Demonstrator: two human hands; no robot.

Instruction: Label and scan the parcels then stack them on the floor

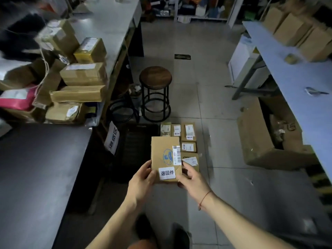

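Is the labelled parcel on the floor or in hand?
In hand: left hand and right hand grip the parcel by its near end, above the floor parcels.

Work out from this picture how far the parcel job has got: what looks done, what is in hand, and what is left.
Done: several labelled parcels lie side by side on the floor. In hand: the left hand and right hand hold a brown parcel bearing a white label and barcode sticker above that group. Left: setting it down, then the pile of parcels at the left.
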